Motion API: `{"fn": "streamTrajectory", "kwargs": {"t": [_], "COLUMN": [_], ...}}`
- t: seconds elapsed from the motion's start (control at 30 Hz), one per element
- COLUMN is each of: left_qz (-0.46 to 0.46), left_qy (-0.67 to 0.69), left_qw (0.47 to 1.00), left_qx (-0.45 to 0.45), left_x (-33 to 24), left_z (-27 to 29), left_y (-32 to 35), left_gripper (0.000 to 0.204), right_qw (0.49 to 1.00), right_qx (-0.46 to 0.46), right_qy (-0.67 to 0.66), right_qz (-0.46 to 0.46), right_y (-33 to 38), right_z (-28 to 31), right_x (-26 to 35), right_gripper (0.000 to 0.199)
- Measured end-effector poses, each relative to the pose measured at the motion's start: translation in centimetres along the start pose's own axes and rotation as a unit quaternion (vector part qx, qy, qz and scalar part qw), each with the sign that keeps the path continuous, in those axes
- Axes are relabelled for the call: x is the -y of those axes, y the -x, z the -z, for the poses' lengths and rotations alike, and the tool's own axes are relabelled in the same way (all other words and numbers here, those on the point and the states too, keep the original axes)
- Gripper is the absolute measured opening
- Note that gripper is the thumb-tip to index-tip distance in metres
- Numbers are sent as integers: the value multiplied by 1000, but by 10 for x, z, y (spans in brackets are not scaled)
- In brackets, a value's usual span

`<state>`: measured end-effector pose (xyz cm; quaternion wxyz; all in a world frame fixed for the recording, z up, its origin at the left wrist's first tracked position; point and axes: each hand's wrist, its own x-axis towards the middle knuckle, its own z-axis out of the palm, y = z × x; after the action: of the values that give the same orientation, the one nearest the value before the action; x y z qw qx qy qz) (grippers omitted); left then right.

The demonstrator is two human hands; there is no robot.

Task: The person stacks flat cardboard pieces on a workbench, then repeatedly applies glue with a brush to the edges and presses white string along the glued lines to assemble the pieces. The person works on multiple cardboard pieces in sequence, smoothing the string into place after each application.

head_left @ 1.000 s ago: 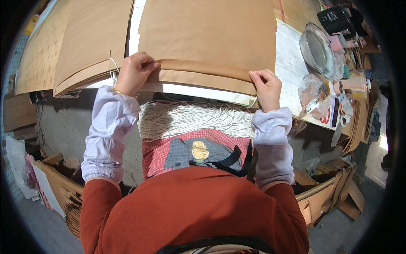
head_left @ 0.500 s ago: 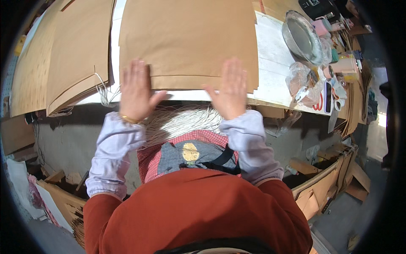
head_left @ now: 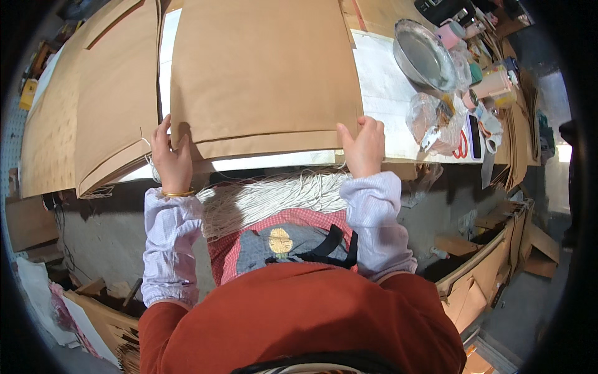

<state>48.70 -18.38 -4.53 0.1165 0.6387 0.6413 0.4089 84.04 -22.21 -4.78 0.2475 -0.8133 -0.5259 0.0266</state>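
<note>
A large brown paper sheet [head_left: 261, 68] lies on the worktable in front of me, its folded near edge facing me. My left hand [head_left: 169, 159] grips the sheet's near left corner, thumb on top. At the near right corner, my right hand [head_left: 362, 146] is curled over the edge. Just below both hands, a bundle of white strings [head_left: 268, 194] hangs across my lap at the table's front edge.
A stack of more brown paper sheets [head_left: 106, 106] lies to the left. A white sheet [head_left: 386, 93] shows beneath on the right. Past it stand a metal bowl [head_left: 425, 57], a crumpled clear plastic bag [head_left: 430, 118], red-handled scissors [head_left: 464, 146] and small containers. Cardboard pieces [head_left: 498, 262] lie on the floor at right.
My hands lay flat on the sheet's near edge half a second ago. They have slid apart to its two near corners and closed on them.
</note>
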Motion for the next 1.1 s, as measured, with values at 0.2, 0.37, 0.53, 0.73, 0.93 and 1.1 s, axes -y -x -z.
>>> {"fn": "streamTrajectory", "kwargs": {"t": [0.2,0.37,0.53,0.73,0.93,1.1], "left_qz": [150,-82,-11,85,231,-59], "left_qy": [330,147,131,-75,-400,-200], "left_qw": [929,984,957,939,852,970], "left_qx": [74,-64,-257,-326,-244,-125], "left_x": [5,29,109,239,269,112], "left_z": [9,38,95,207,225,115], "left_y": [-5,13,3,-58,-83,-30], "left_gripper": [68,56,48,50,48,39], "right_qw": [988,872,859,819,783,822], "right_qx": [84,144,292,408,459,290], "right_qy": [-130,-454,-419,-396,-372,-472], "right_qz": [-22,-111,31,78,194,132], "right_y": [-4,6,5,16,51,36], "right_z": [-5,-7,-62,-135,-100,-31], "right_x": [-15,6,99,268,258,92], "right_gripper": [32,19,20,27,44,26]}}
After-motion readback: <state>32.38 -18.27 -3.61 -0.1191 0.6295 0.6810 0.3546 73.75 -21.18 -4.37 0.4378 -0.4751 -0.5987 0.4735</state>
